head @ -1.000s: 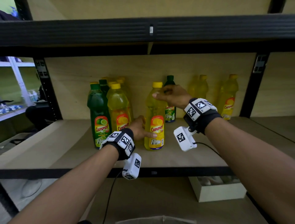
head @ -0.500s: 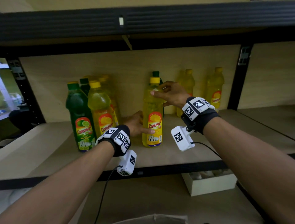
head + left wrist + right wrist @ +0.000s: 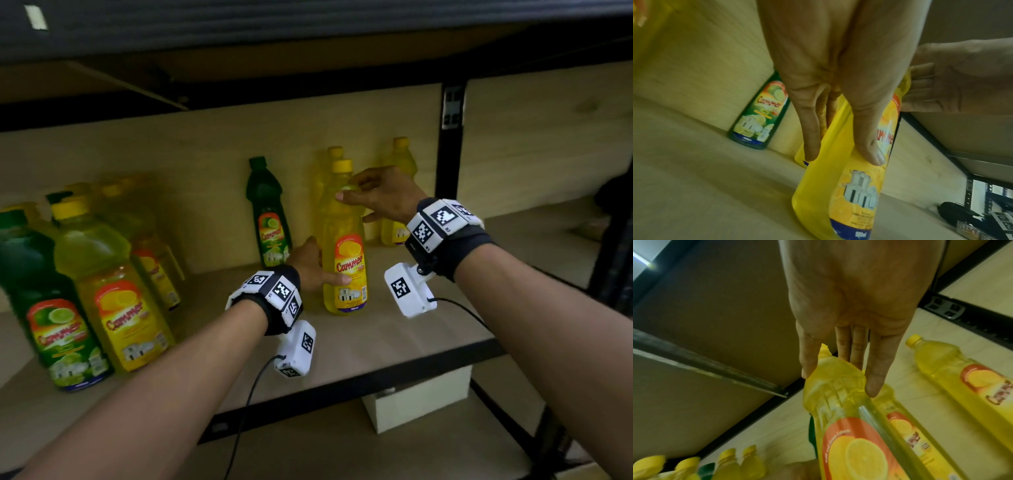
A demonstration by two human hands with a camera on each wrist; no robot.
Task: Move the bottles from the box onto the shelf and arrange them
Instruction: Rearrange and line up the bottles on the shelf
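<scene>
A yellow bottle (image 3: 347, 260) with a yellow cap and an orange lemon label stands upright on the wooden shelf (image 3: 376, 335). My left hand (image 3: 315, 267) grips its lower body, thumb on the label and fingers behind, as the left wrist view shows around the yellow bottle (image 3: 849, 194). My right hand (image 3: 376, 195) holds the shoulder below the cap, thumb and fingers either side of the yellow bottle (image 3: 838, 386). A green bottle (image 3: 269, 219) stands just left against the back wall. Two more yellow bottles (image 3: 399, 161) stand behind.
A group of green and yellow bottles (image 3: 113, 301) fills the shelf's left end. A black upright post (image 3: 448, 144) stands right of my right hand. The upper shelf (image 3: 308, 34) hangs low overhead. A white box (image 3: 418, 401) sits on the level below.
Both hands have carried the yellow bottle to the right, from in front of the green bottle to in front of the yellow ones. My view has swung right with it.
</scene>
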